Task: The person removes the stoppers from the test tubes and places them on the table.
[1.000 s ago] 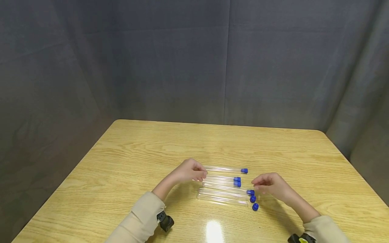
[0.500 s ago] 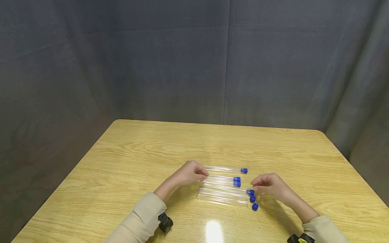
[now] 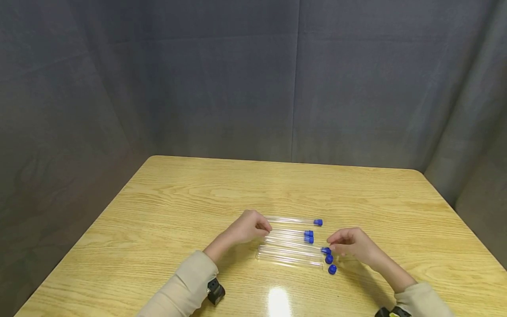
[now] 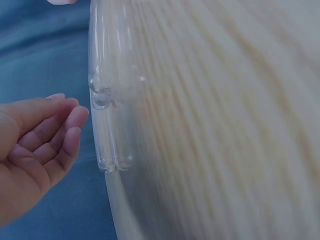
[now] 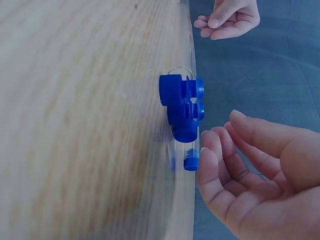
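Several clear test tubes lie side by side on the table. A capped tube (image 3: 291,219) is the farthest, its blue stopper (image 3: 318,222) at the right end. Nearer lie more tubes with blue stoppers, then uncapped tubes (image 3: 291,256) closest to the person. Two loose blue stoppers (image 3: 332,269) sit beside their right ends. My left hand (image 3: 247,226) hovers by the tubes' left ends, fingers loosely bent, nothing held; its wrist view shows the rounded tube ends (image 4: 101,96) just apart from it. My right hand (image 3: 352,244), relaxed with an empty palm, hangs close over the stoppers at the right.
The wooden table (image 3: 190,185) extends around the tubes, with a bright light reflection near its front. Dark grey cloth (image 3: 222,88) hangs behind it and at the sides. Each forearm wears a small black wrist camera (image 3: 215,291).
My left hand has shifted slightly to the right over the tube ends. The right hand, tubes and stoppers stay almost where they were.
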A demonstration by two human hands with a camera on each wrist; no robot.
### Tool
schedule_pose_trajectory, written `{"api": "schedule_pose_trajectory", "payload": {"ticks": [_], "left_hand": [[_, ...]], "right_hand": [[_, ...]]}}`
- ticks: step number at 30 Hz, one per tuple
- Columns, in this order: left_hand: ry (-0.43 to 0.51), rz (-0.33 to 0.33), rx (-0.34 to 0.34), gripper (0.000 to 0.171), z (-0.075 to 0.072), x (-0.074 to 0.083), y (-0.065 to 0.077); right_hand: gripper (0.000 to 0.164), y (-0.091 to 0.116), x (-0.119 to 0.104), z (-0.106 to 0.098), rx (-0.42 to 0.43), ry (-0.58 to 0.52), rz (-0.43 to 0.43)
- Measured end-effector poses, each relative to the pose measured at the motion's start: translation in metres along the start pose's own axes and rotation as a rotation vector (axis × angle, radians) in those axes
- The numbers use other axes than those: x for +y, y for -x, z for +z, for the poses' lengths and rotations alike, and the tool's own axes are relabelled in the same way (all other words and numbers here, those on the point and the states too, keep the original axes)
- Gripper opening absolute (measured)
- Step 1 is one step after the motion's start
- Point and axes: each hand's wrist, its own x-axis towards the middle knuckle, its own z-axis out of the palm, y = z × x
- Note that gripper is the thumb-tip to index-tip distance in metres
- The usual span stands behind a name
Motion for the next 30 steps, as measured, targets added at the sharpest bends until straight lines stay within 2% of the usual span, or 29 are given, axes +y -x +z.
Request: {"api": "schedule_pose_trajectory", "payload": {"ticks": [12, 20, 30], "left_hand": [[-0.07, 0.047, -0.025, 0.01, 0.0016, 0.0021, 0.0011], [-0.105, 0.022, -0.069, 0.011, 0.0047, 0.0011, -0.001], [-0.132, -0.001, -0.085, 0.011, 0.0049, 0.0035, -0.0015]], "right_hand": [[0.027, 0.0006, 0.0008, 0.0009, -0.003, -0.006, 0.021], [0.027, 0.0005, 0.0027, 0.002, -0.011, -0.028, 0.022], [0.028, 0.0008, 0.0041, 0.0027, -0.02, -0.013, 0.027]]}}
